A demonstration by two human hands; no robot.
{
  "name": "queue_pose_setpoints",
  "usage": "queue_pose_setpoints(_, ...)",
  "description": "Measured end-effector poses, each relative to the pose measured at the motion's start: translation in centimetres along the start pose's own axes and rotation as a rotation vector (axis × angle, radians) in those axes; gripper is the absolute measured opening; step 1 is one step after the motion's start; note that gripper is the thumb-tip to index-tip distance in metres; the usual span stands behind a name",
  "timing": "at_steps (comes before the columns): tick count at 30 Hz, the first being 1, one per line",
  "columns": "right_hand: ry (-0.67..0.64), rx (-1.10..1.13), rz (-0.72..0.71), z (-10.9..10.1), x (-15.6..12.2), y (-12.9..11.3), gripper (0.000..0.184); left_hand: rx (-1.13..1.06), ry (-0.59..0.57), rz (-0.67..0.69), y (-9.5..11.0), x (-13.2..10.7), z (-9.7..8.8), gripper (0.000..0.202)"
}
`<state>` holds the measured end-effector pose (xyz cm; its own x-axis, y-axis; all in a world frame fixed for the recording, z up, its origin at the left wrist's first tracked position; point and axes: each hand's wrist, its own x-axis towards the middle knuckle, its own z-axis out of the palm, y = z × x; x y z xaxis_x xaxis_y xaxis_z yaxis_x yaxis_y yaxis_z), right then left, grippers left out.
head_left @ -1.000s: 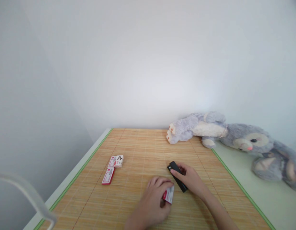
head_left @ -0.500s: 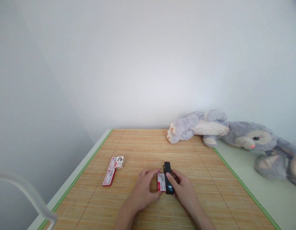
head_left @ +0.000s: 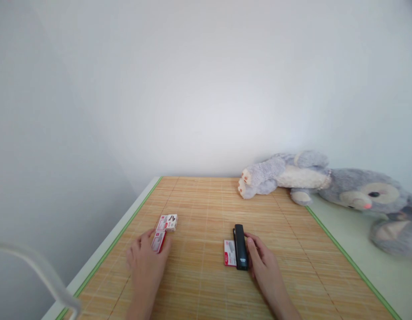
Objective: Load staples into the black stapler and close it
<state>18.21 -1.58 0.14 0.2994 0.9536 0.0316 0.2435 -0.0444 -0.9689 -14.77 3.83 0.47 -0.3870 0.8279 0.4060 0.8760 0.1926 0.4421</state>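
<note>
A black stapler [head_left: 240, 252] lies on the bamboo mat [head_left: 206, 209], pointing away from me. A small red and white staple box [head_left: 230, 259] lies flat against the stapler's left side. My right hand [head_left: 263, 264] rests along the stapler's right side, fingers curled lightly against it. My left hand [head_left: 146, 261] is over at the left, its fingertips closing on another flat red and white box [head_left: 158, 241]. A third box [head_left: 168, 222] sits just beyond that one.
A grey plush rabbit [head_left: 329, 189] lies along the back right, partly on the mat and partly on the pale green surface [head_left: 366, 262]. White walls close in at the back and left. A pale curved bar [head_left: 35, 275] shows at lower left.
My left hand let go of the box beside the stapler and moved left to the boxes near the mat's edge. My right hand stayed by the stapler.
</note>
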Motion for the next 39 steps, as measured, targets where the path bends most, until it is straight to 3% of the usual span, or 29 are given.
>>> queue_pose_setpoints(3,-0.007,0.0,-0.002,0.0,0.2,0.2,0.062,0.061,-0.11,-0.04,-3.0,0.0,-0.2,0.058)
queue_pose_setpoints(6,-0.031,-0.001,-0.013,0.1,0.4,0.5,0.059,-0.019,-0.187,0.009,-2.6,-1.3,-0.1,0.051)
queue_pose_setpoints(8,-0.047,-0.003,-0.015,0.2,0.5,0.7,0.058,-0.112,-0.226,0.046,-0.5,-2.6,0.2,0.051)
queue_pose_setpoints(15,-0.067,0.007,-0.041,0.1,0.4,0.5,0.053,-0.466,-0.419,0.222,10.6,-7.4,2.1,0.049)
queue_pose_setpoints(18,-0.067,0.04,-0.043,0.1,0.5,0.6,0.053,-0.465,-0.507,0.247,12.8,-8.8,2.3,0.054)
queue_pose_setpoints(22,-0.057,0.039,-0.051,0.2,0.5,0.9,0.051,-0.552,-0.714,0.231,12.3,-9.0,0.9,0.066)
queue_pose_setpoints(25,-0.055,0.041,-0.066,0.3,0.5,0.9,0.05,-0.591,-0.84,0.296,11.1,-7.7,-0.2,0.09)
queue_pose_setpoints(28,-0.044,0.041,-0.071,0.3,0.5,0.8,0.05,-0.58,-0.816,0.438,10.7,-6.1,0.0,0.106)
queue_pose_setpoints(31,-0.062,0.042,-0.072,0.4,0.6,0.9,0.051,-0.622,-0.833,0.563,11.1,-4.8,1.1,0.096)
queue_pose_setpoints(35,-0.1,0.043,-0.077,0.4,0.8,1.1,0.053,-0.669,-0.84,0.595,12.0,-4.4,2.0,0.078)
queue_pose_setpoints(39,-0.108,0.023,-0.063,0.4,0.7,1.0,0.056,-0.661,-0.842,0.623,11.4,-4.5,1.8,0.089)
